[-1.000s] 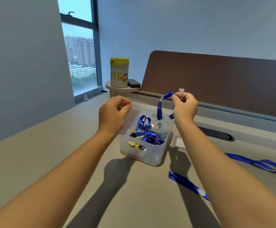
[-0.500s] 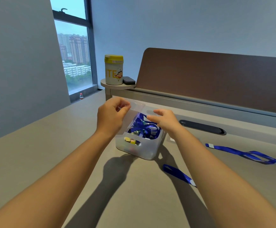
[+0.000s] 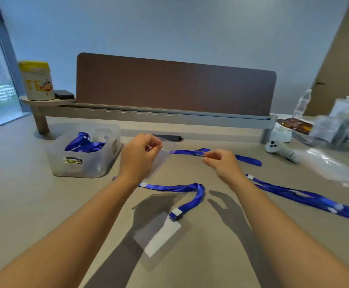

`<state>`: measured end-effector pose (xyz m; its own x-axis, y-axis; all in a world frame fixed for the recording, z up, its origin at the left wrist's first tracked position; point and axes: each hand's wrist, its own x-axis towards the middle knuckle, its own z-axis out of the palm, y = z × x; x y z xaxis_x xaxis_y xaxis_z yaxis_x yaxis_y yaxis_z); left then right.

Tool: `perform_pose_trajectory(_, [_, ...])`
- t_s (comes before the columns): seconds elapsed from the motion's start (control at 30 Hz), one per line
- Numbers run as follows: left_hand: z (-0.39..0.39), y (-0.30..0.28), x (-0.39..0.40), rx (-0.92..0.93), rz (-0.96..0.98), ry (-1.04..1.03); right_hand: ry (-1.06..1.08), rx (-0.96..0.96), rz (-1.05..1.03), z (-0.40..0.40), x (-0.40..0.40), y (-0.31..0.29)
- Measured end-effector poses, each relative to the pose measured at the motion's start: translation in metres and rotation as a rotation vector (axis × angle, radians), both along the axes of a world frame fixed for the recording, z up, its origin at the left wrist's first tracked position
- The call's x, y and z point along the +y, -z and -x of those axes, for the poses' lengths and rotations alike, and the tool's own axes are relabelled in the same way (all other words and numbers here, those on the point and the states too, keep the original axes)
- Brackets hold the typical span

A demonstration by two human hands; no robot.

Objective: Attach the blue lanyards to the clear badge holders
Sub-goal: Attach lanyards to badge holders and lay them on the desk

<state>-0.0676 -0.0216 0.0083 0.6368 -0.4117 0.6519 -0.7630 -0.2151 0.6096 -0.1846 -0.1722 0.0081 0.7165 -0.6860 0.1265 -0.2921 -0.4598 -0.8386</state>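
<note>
My left hand (image 3: 140, 156) is raised over the desk and grips a clear badge holder (image 3: 164, 161) by its top edge. My right hand (image 3: 221, 163) hovers to its right with fingers curled, thumb and forefinger close together in front of a blue lanyard (image 3: 246, 159) on the desk. I cannot tell if it touches that lanyard. Nearer to me lies another blue lanyard (image 3: 175, 188) clipped to a badge holder (image 3: 162, 235) with a white card. A third lanyard (image 3: 304, 196) trails off to the right.
A translucent box (image 3: 98, 165) with more lanyards (image 3: 82, 143) stands at the left. Behind it are a yellow-lidded can (image 3: 37, 82) and a brown divider panel (image 3: 175, 86). At the right are a white controller (image 3: 279, 148), a plastic bag (image 3: 331, 169), a water bottle (image 3: 301, 104) and clear cases (image 3: 335, 127).
The view swung right. My right hand left the box, where it dropped a lanyard, and moved right over the desk. My left hand carried the clear holder away from the box.
</note>
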Motion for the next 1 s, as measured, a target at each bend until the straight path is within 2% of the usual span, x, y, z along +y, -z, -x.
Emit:
perform_pose_trajectory(0.2, [0.044,0.012,-0.074,-0.008,-0.063,0.112,0.190,0.054,-0.037,0.058,-0.068,0.030])
perform_pose_trajectory(0.4, [0.049,0.025,-0.122,-0.028,-0.090,0.151,0.194,0.225,0.033,0.059,-0.113,0.065])
perform_pose_trajectory(0.6, [0.047,0.038,-0.142,-0.002,-0.097,0.157,0.128,0.441,0.323,0.041,-0.123,0.083])
perform_pose_trajectory(0.73, [0.045,0.040,-0.142,-0.011,-0.111,0.153,0.096,0.525,0.427,0.034,-0.123,0.085])
perform_pose_trajectory(0.9, [0.045,0.038,-0.135,-0.016,-0.106,0.139,0.072,0.515,0.370,0.034,-0.115,0.079])
perform_pose_trajectory(1.0, [0.047,0.036,-0.128,-0.008,-0.113,0.115,0.039,0.371,0.192,0.038,-0.106,0.072])
